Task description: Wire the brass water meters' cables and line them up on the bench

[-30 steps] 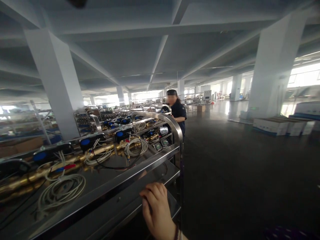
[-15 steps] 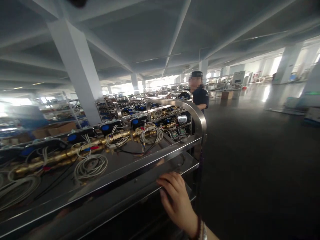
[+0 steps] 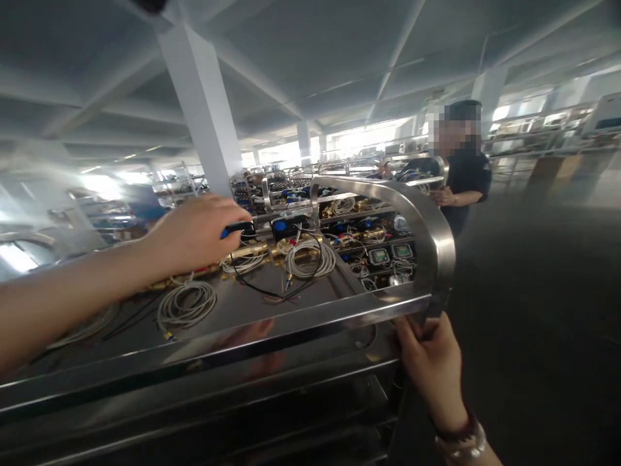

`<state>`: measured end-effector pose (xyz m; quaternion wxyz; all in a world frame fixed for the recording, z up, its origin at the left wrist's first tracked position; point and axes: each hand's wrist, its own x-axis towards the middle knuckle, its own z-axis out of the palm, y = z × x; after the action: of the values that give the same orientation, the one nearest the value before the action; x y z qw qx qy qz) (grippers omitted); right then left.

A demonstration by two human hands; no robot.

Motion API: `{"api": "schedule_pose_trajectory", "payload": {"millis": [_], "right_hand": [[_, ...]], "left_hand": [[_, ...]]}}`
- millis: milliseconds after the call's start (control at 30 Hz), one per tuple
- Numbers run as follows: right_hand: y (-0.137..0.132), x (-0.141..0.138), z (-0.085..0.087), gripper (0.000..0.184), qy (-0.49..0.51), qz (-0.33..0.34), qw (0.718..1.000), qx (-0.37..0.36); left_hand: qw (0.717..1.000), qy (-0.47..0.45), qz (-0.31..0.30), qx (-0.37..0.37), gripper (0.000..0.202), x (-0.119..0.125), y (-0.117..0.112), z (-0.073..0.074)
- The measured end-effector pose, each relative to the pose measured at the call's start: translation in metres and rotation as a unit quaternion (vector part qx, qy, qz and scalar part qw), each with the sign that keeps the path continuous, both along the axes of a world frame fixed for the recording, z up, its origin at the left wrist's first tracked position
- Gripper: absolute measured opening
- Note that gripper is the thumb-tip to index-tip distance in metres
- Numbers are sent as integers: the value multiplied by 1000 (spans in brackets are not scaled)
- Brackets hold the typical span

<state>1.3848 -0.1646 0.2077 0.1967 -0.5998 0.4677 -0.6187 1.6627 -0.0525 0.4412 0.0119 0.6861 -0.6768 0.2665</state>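
Observation:
A steel trolley (image 3: 291, 317) stands in front of me, its top shelf loaded with brass meters with blue-capped black heads (image 3: 286, 228) and coiled white cables (image 3: 187, 303). My left hand (image 3: 194, 233) reaches over the shelf, its fingers closed round the blue-and-black head of one meter. My right hand (image 3: 431, 362) grips the trolley's corner under the curved steel handle (image 3: 427, 220), fingers wrapped on the frame.
A person in dark clothes (image 3: 460, 175) stands beyond the trolley at another loaded trolley. A white pillar (image 3: 204, 110) rises behind the shelf. More racks of meters fill the left and back. Dark open floor (image 3: 533, 291) lies to the right.
My left arm has come into view and closed on a meter head. My right hand slid right along the rim to the trolley's corner. The view turned left and nearer the other person.

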Motion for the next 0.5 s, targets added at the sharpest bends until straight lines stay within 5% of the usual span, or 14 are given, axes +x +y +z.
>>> {"api": "schedule_pose_trajectory", "payload": {"millis": [133,233,333,500], "right_hand": [[6,2,-8,49,-27,39,999,12],[14,6,-15,47,-47,45,997,40],[23,9,-16,48,-43,45,997,53],[30,9,-10,48,-57,94,992,63]], "left_hand": [[991,-42,55,110,49,-7,-123,-16],[985,-8,115,130,71,3,-191,-35],[979,39,144,140,75,12,-216,-46],[986,72,71,134,51,19,-198,-38]]}}
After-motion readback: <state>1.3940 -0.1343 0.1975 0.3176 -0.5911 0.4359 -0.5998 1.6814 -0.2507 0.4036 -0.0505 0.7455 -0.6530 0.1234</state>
